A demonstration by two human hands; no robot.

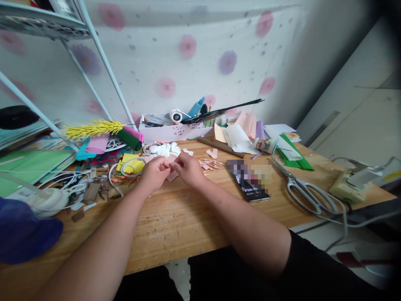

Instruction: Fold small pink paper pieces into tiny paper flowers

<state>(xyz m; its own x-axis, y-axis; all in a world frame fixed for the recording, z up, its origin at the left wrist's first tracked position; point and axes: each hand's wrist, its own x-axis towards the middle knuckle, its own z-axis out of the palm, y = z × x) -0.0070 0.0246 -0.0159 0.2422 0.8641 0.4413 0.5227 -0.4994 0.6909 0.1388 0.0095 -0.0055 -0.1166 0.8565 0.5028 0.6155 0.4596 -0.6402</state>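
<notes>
Your 2 hands meet over the middle of the wooden table (175,221), fingertips together. Your left hand (154,172) and your right hand (189,168) both pinch a small pink paper piece (172,174), which hangs between them just above the tabletop, its lower corner showing below your fingers. Just beyond your hands lies a white paper flower (164,149), and to its right a scatter of pink paper strips (210,164). Left of your left hand a white cable (116,175) loops around some yellow paper (132,164). To the right of your right hand a phone (249,180) lies flat, and further right a pair of scissors (305,193) rests with its handles toward the near edge. At the far side, against the flowered wall, a white tray (175,132) holds tools, with a yellow fringed piece (92,128) to its left.
</notes>
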